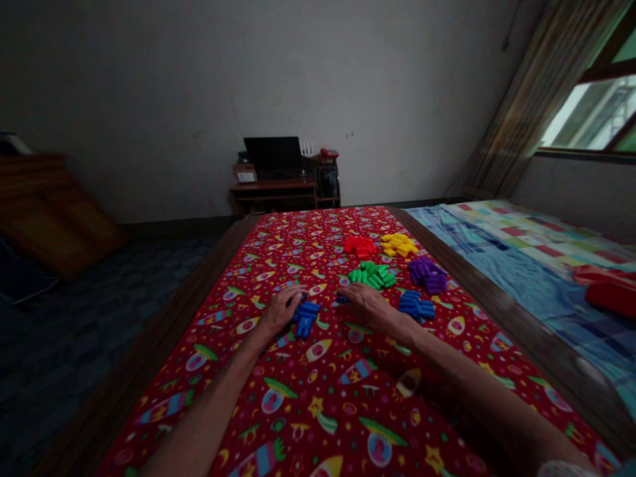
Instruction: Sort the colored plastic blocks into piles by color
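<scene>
My left hand (pixel 283 308) rests on the patterned red cloth (pixel 313 351), its curled fingers at the upper left edge of a small blue pile (pixel 305 319) and closed on a blue piece. To the right, my right hand (pixel 365 301) is low over the cloth with its fingers bent down around a blue piece (pixel 342 299), partly hidden under the fingertips. Another blue pile (pixel 416 305) lies right of my right wrist. Just beyond that hand is a green pile (pixel 372 275).
Farther back sit a red pile (pixel 360 246) and a yellow pile (pixel 399 244), with a purple pile (pixel 428 275) at the right. A bed (pixel 536 265) stands along the table's right side. A desk with a monitor (pixel 273 157) is against the wall.
</scene>
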`<move>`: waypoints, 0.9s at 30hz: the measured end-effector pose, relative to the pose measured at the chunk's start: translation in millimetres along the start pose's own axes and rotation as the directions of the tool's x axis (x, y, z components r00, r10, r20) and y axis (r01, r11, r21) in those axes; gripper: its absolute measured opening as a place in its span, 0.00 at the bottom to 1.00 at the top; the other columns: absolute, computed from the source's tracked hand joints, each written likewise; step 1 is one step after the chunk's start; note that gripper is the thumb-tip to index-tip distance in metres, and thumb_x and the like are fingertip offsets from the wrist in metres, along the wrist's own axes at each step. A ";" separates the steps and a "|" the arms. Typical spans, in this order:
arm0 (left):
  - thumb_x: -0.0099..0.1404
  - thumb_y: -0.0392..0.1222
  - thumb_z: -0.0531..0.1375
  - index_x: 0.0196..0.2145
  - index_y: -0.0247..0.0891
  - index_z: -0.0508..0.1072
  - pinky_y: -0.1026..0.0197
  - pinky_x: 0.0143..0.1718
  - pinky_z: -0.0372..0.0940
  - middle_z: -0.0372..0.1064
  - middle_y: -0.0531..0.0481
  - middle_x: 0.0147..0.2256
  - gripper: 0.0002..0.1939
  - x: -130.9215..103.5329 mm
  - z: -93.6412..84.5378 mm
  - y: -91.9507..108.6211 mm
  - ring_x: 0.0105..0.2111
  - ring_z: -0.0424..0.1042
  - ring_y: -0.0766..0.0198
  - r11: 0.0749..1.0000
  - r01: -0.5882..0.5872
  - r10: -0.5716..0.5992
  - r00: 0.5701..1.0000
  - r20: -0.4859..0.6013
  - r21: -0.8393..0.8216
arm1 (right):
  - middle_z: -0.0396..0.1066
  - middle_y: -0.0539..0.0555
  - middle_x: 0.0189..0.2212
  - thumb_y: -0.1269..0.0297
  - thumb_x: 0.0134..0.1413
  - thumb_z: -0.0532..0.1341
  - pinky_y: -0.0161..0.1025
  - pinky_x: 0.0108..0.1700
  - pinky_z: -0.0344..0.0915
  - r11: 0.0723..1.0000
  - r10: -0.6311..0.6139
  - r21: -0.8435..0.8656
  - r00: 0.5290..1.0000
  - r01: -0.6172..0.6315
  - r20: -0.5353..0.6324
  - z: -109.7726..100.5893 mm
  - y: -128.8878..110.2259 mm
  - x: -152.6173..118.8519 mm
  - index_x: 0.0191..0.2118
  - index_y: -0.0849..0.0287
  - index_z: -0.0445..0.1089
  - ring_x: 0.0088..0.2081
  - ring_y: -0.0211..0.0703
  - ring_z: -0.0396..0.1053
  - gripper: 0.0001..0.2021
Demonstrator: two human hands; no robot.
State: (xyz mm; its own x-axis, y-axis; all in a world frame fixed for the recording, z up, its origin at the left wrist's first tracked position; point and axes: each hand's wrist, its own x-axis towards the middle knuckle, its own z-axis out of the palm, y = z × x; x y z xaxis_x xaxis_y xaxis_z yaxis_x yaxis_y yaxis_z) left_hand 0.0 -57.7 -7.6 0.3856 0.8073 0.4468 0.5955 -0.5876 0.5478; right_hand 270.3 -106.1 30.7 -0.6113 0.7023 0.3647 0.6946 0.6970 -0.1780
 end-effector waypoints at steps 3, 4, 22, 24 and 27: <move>0.65 0.48 0.51 0.44 0.39 0.76 0.49 0.53 0.66 0.75 0.43 0.46 0.19 1.1 1.7 -1.6 0.48 0.73 0.54 1.000 0.009 -0.009 1.000 0.002 0.007 | 0.73 0.62 0.44 0.68 0.61 0.54 0.45 0.47 0.67 0.987 0.152 -0.037 0.976 -0.159 -0.156 -30.2 17.1 -50.7 0.48 0.59 0.68 0.45 0.50 0.70 0.12; 0.64 0.49 0.52 0.45 0.39 0.75 0.49 0.52 0.67 0.75 0.42 0.46 0.19 2.1 2.3 -2.7 0.47 0.73 0.54 0.999 0.034 -0.034 0.999 0.001 0.010 | 0.73 0.62 0.43 0.68 0.61 0.53 0.45 0.46 0.68 0.976 0.199 -0.050 0.958 -0.214 -0.208 -38.1 23.6 -68.4 0.47 0.59 0.68 0.44 0.50 0.71 0.12; 0.55 0.52 0.63 0.51 0.37 0.70 0.48 0.52 0.68 0.73 0.42 0.48 0.28 15.7 -6.9 57.2 0.48 0.73 0.52 0.885 0.213 -0.250 0.967 -0.037 -0.415 | 0.73 0.60 0.46 0.64 0.63 0.54 0.47 0.50 0.70 0.982 0.165 -0.022 0.917 -0.185 -0.364 -44.3 23.6 -116.7 0.44 0.56 0.68 0.48 0.49 0.72 0.08; 0.56 0.53 0.64 0.55 0.36 0.66 0.49 0.51 0.68 0.74 0.41 0.47 0.32 10.2 5.8 85.1 0.48 0.73 0.53 0.785 0.259 -0.240 0.965 0.109 -0.563 | 0.71 0.61 0.50 0.66 0.63 0.53 0.46 0.51 0.70 0.998 0.063 0.021 0.946 -0.059 -0.318 -45.0 5.3 -96.9 0.54 0.57 0.64 0.51 0.48 0.70 0.15; 0.57 0.54 0.64 0.60 0.35 0.60 0.51 0.49 0.68 0.76 0.40 0.45 0.37 -3.2 29.5 120.2 0.47 0.74 0.52 0.644 0.353 -0.163 0.930 0.329 -0.679 | 0.69 0.64 0.53 0.70 0.63 0.52 0.43 0.48 0.71 0.993 -0.098 0.049 0.974 0.110 -0.204 -37.1 -17.2 -72.5 0.62 0.58 0.57 0.52 0.46 0.70 0.22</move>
State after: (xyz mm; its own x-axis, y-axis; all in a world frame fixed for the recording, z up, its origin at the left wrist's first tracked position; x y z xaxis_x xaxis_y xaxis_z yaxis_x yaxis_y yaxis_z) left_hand 91.1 -129.3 36.0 0.4937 0.8646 0.0935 0.0410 -0.1305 0.9906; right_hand 316.7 -174.3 41.2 -0.5861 0.5868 0.5587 0.6039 0.7761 -0.1817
